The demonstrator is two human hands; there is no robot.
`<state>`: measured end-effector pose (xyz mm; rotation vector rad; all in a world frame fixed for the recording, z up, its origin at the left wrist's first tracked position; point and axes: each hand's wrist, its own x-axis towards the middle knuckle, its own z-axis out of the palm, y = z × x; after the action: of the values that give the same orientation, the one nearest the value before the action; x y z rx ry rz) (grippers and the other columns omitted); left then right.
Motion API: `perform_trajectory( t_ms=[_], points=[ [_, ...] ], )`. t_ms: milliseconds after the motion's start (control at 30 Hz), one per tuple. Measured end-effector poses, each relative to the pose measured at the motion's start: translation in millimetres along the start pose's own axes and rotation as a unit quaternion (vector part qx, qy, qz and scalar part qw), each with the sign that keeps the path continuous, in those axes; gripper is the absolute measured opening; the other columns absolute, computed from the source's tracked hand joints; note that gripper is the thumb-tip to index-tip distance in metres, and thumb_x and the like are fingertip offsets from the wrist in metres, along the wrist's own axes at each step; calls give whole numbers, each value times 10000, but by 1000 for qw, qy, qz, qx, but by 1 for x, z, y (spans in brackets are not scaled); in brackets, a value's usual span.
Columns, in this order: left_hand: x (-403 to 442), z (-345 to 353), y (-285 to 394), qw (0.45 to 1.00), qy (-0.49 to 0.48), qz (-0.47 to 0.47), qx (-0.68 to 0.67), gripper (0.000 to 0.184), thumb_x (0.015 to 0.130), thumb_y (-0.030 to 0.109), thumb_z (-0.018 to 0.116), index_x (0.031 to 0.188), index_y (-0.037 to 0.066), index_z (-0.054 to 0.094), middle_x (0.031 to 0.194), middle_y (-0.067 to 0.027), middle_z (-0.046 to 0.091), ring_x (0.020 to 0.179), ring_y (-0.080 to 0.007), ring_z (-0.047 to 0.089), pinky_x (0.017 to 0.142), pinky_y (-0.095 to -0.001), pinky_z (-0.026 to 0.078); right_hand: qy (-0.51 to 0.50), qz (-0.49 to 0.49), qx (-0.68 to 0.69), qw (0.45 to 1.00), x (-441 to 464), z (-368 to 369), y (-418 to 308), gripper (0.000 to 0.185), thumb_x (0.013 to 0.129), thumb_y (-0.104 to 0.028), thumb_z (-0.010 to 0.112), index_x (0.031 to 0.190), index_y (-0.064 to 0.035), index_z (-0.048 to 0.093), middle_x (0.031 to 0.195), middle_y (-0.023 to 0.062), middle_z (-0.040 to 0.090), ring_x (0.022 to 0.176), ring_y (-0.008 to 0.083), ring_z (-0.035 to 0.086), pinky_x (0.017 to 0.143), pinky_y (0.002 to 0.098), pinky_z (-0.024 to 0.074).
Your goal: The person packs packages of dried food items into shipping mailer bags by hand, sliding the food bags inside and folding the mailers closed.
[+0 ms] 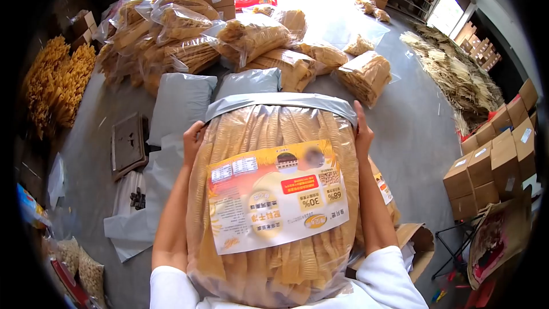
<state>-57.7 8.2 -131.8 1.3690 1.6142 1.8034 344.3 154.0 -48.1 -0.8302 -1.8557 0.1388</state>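
Clear bag (274, 194) of tan strips sits before the white shirt (171, 288) — seemingly being worked into grey plastic (280, 100), calling for an even pull — left hand (194, 138) fingers curled, right hand (363, 131) fingers straighter, whether pinching I cannot tell.

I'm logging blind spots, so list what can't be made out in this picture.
All in the head view:
- Left hand: some fingers, hidden by the clear bag.
- Clear bag's underside: hidden by its own bulk.
- Label: its finest print, too small to read.
- Open carton: partly hidden by the right sleeve.
- Blue package: cut off by the dark lens border at left.
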Motion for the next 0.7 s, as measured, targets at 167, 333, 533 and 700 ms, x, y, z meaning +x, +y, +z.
perform_trajectory(
  t_ms=[167, 333, 533, 700],
  points=[
    [-5, 18, 17, 992, -53, -102, -59, 157, 822, 143, 650, 820, 56, 520, 699, 56, 406, 676, -54, 370, 564, -232, 346, -7, 70, -97, 993, -22, 13, 42, 480, 816, -96, 609, 1288, -90, 520, 848, 197, 622, 806, 357, 626, 719, 370, 490],
    [-2, 13, -32, 954, -79, -228, -177, 134, 859, 143, 631, 891, 66, 526, 745, 55, 467, 706, -38, 417, 606, -188, 382, -94, 208, 88, 970, -37, 6, 43, 283, 868, -95, 556, 1123, 20, 607, 896, 146, 673, 824, 183, 636, 740, 307, 485],
    [-7, 11, 13, 951, -56, -237, -190, 146, 882, 156, 629, 921, 60, 526, 779, 32, 541, 726, -27, 491, 633, -181, 426, -150, 312, 270, 898, -41, -3, 34, 230, 871, -127, 588, 1020, 46, 613, 889, 36, 667, 757, 68, 538, 693, 258, 475],
    [-23, -7, 29, 945, -79, -143, -284, 157, 865, 116, 648, 898, 58, 506, 762, 33, 544, 694, -16, 496, 620, -166, 425, -237, 297, 138, 915, -32, -46, -37, 226, 841, -120, 610, 992, 48, 605, 828, 86, 667, 739, 78, 542, 677, 274, 472]
  ],
)
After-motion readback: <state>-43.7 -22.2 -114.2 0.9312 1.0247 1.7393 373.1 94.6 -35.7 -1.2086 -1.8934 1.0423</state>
